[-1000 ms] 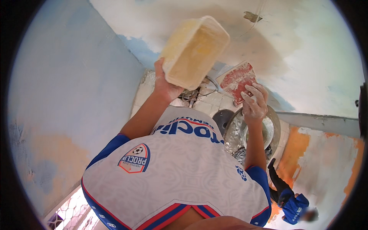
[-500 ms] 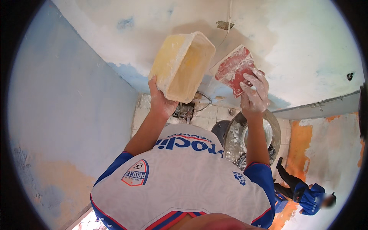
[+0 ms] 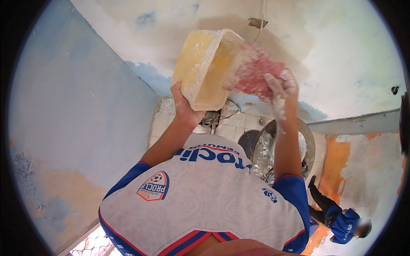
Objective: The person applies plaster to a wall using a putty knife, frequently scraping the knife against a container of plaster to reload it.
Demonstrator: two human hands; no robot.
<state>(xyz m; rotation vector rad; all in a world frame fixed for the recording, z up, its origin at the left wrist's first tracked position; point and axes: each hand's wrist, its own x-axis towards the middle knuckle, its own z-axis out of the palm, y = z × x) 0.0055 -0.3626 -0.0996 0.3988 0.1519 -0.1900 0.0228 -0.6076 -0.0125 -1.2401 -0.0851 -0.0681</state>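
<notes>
A yellowish, plaster-smeared rectangular tub [image 3: 195, 62] is held up in front of the wall, tilted with its open side facing right. My left hand [image 3: 186, 106] grips its lower corner, thumb along the outer side. In my right hand [image 3: 282, 88], whitened with plaster, is a red putty spreader [image 3: 261, 74], blurred by motion. The spreader's far edge reaches into the mouth of the tub, and whether it touches the inner wall I cannot tell.
Below stand a large plaster-caked basin [image 3: 309, 132] and a dark round container [image 3: 247, 141]. A loose cable hangs by a hole [image 3: 257, 22] in the patchy wall. Another person [image 3: 344, 224] in blue is at the lower right. A blue-grey wall [image 3: 72, 106] rises on the left.
The spreader has moved left from beside the tub into its opening, my right hand turning with it. My left hand and the tub have shifted slightly right and up.
</notes>
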